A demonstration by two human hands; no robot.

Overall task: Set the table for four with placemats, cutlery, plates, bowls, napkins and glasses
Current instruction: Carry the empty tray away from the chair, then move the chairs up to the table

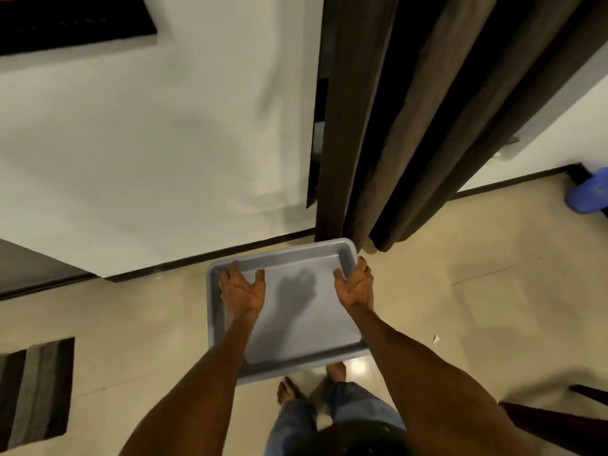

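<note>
Fingers [234, 269] of the left hand [241, 292] are curling over the tray's left rim, thumb lying apart on the inside; right hand [357, 286] is gripping the far right corner, fingers wrapped round the outside wall, thumb inside. So both hands are clamping on 1 grey tray [296, 324], nothing in it but a hand shadow. Tray is being held level, approx. waist height above the floor [460, 307], well in front of the body. Its long axis is running away from the person, far short edge pointing twd. the dark curtain [411, 126] and the white wall [164, 143]. 2 bare feet [289, 390] are showing under the near edge. 1 striped mat [36, 390] is lying on the floor at left; 1 blue object [589, 192], blurred, is sitting far right by the skirting.
</note>
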